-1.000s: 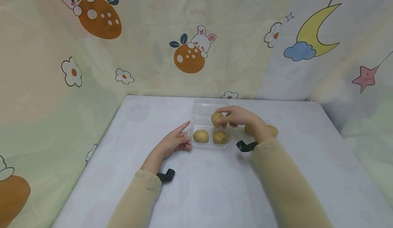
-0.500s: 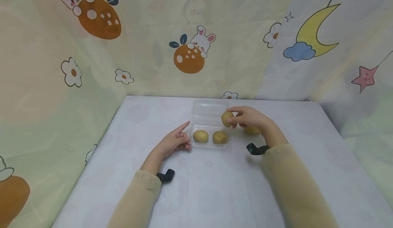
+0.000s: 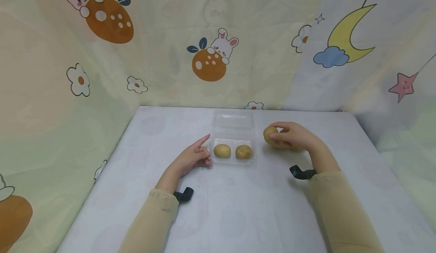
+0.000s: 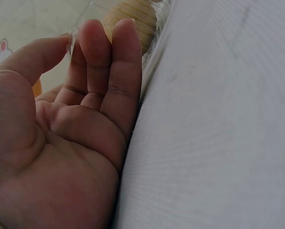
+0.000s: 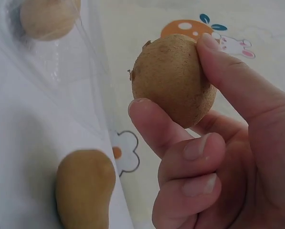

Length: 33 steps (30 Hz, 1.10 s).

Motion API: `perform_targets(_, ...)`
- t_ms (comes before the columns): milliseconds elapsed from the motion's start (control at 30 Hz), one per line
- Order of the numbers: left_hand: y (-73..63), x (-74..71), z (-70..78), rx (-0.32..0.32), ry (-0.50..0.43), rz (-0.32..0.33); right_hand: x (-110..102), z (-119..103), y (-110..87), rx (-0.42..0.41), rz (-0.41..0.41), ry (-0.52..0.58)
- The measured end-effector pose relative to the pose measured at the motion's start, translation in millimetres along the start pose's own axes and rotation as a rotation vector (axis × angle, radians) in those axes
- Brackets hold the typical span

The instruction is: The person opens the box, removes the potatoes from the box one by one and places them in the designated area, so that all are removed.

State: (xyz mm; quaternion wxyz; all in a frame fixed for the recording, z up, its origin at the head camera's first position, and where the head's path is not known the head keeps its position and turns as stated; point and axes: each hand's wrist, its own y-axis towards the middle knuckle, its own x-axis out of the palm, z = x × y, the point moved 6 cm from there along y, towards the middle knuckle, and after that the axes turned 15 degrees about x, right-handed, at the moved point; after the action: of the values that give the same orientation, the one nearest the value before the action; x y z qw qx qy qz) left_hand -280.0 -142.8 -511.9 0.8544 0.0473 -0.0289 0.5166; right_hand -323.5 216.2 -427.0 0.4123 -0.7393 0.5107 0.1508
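My right hand (image 3: pixel 295 135) pinches a potato (image 5: pixel 173 78) between thumb and fingers, above the table right of a clear plastic clamshell box (image 3: pixel 233 162). Below it, partly hidden by the hand, another potato (image 5: pixel 85 188) lies on the table. In the box's front half sit a left potato (image 3: pixel 222 151) and a right potato (image 3: pixel 243 152); its lid (image 3: pixel 233 120) is folded back. My left hand (image 3: pixel 192 157) rests on the table at the box's left side, index finger extended, holding nothing. Its fingertips are right at the box's edge in the left wrist view.
A pale cloth covers the table (image 3: pixel 225 215). Behind and at the sides hangs a printed curtain (image 3: pixel 163 41) with rabbits, flowers and a moon. Each wrist wears a small black camera, the left camera (image 3: pixel 184 195) and the right camera (image 3: pixel 302 173).
My right hand has carried the potato rightward, from over the box to above the potatoes on the table. The left hand and the box have stayed in place.
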Motion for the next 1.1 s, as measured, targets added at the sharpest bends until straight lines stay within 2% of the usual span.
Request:
perform_targets(333,-0.2,0.0,-0.7,-0.003,0.004,0.009,-17,41,-12.9,-0.016,0.041,0.048)
perform_targets(633,-0.4,0.1,0.6,-0.002,-0.006,0.006,-40,79,-27.0,-0.04,0.095,0.165)
perform_targets(867,-0.3,-0.6,0.4,-0.001,0.005,0.011,-52,105,-30.3,-0.005,0.156,0.177)
perform_targets(1100,-0.2,0.2,-0.7,0.007,0.004,0.006,-57,133,-29.0,0.061,0.163,0.173)
